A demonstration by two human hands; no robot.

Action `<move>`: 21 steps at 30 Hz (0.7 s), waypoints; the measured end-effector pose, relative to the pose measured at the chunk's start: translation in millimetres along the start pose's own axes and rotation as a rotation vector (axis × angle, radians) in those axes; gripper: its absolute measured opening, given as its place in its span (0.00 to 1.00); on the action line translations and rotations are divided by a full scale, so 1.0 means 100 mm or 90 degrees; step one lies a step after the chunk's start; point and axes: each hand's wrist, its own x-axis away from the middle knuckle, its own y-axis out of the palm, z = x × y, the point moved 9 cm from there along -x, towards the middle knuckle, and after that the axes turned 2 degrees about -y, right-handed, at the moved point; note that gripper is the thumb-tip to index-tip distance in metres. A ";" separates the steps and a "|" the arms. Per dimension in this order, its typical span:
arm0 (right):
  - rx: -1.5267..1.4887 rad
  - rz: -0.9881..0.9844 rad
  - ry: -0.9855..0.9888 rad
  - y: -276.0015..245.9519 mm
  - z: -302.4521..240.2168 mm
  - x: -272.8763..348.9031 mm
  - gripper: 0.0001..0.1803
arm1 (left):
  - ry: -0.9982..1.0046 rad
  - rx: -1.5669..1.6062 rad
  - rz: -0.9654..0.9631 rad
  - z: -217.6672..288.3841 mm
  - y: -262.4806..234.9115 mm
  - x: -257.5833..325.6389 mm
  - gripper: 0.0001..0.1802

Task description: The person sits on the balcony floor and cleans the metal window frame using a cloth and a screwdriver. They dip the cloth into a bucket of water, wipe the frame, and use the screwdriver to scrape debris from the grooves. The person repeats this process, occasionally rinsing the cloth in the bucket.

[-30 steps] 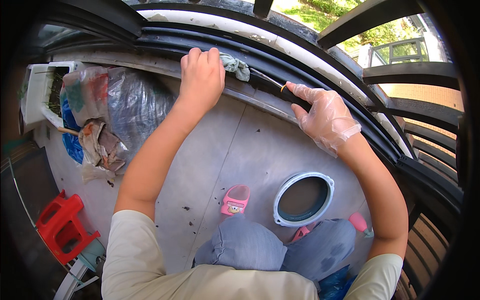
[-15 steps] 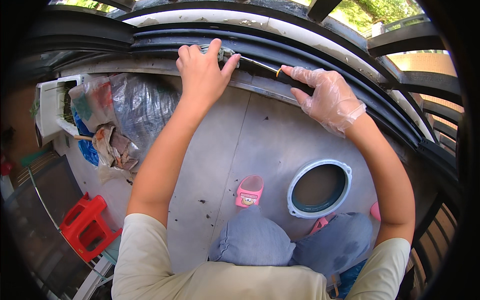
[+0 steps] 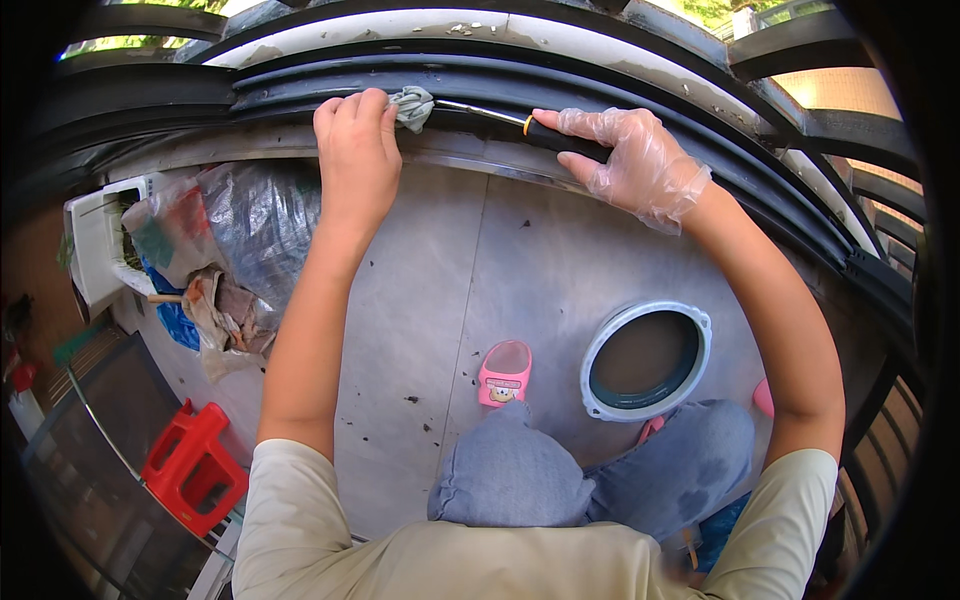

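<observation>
Slipper [image 3: 504,372] left of bucket [image 3: 646,361]

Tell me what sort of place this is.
Probably a home balcony or doorway threshold: dark sliding-door tracks at the edge of a grey tiled floor, with railings and greenery beyond, and a bucket of water.

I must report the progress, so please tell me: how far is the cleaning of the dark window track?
Done: I cannot tell which stretches are already clean. In hand: the left hand presses a grey rag into the dark window track, and the gloved right hand holds a black-handled tool pointing at it. Left: dirt specks lie on the white sill and the grey floor; the bucket holds murky water.
</observation>
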 end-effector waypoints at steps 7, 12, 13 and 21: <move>0.026 -0.011 0.017 -0.01 0.01 0.00 0.21 | 0.053 -0.121 0.031 0.26 0.03 -0.01 0.12; 0.054 -0.019 0.033 -0.10 -0.08 0.03 0.20 | 0.053 -0.230 -0.085 0.18 0.20 -0.08 0.09; 0.069 -0.008 0.021 -0.10 -0.10 0.04 0.20 | 0.062 -0.217 -0.095 0.15 0.20 -0.08 0.08; 0.143 0.001 0.009 -0.15 -0.15 0.06 0.21 | 0.055 -0.029 -0.107 -0.05 0.01 -0.14 0.08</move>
